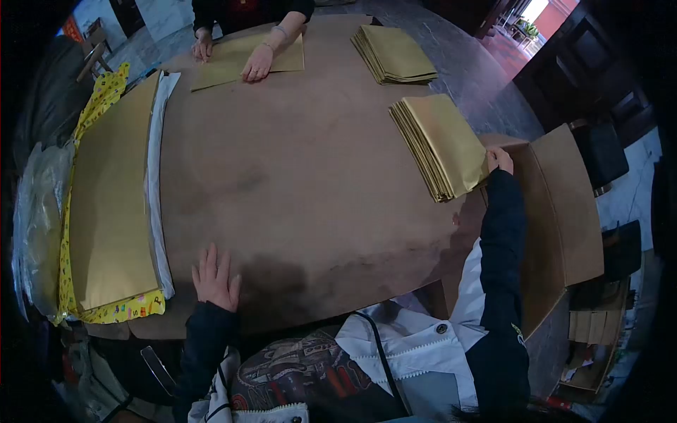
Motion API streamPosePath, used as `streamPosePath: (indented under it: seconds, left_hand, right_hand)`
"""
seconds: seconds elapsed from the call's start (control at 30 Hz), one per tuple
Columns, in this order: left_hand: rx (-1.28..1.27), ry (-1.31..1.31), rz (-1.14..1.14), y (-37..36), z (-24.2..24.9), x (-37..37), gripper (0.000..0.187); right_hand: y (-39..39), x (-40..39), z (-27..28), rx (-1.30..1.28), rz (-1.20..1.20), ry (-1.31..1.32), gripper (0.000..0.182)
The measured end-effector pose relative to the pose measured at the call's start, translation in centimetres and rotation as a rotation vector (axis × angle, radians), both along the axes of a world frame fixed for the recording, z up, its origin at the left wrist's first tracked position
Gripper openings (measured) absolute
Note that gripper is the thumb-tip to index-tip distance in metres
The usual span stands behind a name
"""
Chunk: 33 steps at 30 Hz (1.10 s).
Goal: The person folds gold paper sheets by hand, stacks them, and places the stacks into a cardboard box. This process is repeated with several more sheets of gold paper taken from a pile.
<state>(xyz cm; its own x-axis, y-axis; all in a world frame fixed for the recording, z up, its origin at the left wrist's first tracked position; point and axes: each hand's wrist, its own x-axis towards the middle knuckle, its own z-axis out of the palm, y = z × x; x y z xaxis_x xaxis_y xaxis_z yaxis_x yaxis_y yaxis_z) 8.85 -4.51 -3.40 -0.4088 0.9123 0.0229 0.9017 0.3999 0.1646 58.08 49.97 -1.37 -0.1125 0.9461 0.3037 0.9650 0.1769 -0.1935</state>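
Note:
My left hand lies flat on the brown tabletop covering, fingers spread, holding nothing. It is just right of a large stack of flat gold paper sheets. My right hand reaches to the table's right side, its fingers closed at the corner of a pile of folded gold paper; the fingertips are partly hidden. Beyond that pile rests a second pile of folded gold paper.
Across the table, another person's hands press on a gold sheet. The flat stack sits on yellow printed wrapping, beside clear plastic. An open cardboard box stands against the table's right edge.

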Motion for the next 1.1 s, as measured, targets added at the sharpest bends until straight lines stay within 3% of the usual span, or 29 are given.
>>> streamPosePath:
  seconds: [0.2, 0.3, 0.37, 0.47, 0.6, 0.87, 0.97, 1.1]
  left_hand:
    - [0.009, -0.005, -0.002, 0.0, -0.3, -0.2, 0.055]
    - [-0.027, -0.011, -0.003, 0.0, 0.0, -0.3, 0.057]
    - [-0.081, -0.04, 0.011, 0.0, -0.1, -0.4, 0.058]
    - [-0.018, -0.009, -0.016, -0.2, -0.7, -0.6, 0.06]
    - [-0.059, -0.052, 0.002, 0.2, 0.4, -0.2, 0.06]
    - [-0.101, -0.085, 0.016, 0.7, 1.4, 0.1, 0.057]
    - [-0.124, -0.1, 0.033, 0.7, 1.5, 0.1, 0.056]
    - [-0.072, -0.06, 0.002, 0.3, 0.9, -0.1, 0.059]
  right_hand:
    - [-1.1, -1.1, 2.4, -0.146, -0.06, -0.078, 0.026]
    - [-0.5, -1.6, 3.8, -0.174, -0.026, -0.263, 0.025]
    - [0.5, -1.9, 4.9, -0.324, -0.004, -0.435, 0.026]
    - [-0.8, -2.7, 5.7, -0.162, -0.052, -0.345, 0.027]
    - [1.4, -1.0, 3.3, -0.23, -0.097, -0.388, 0.026]
    - [0.3, -0.1, 2.2, -0.284, -0.224, -0.22, 0.026]
    - [0.5, -0.2, 1.7, -0.32, -0.269, -0.357, 0.027]
    - [-2.3, -5.7, 6.8, -0.238, -0.089, -0.406, 0.034]
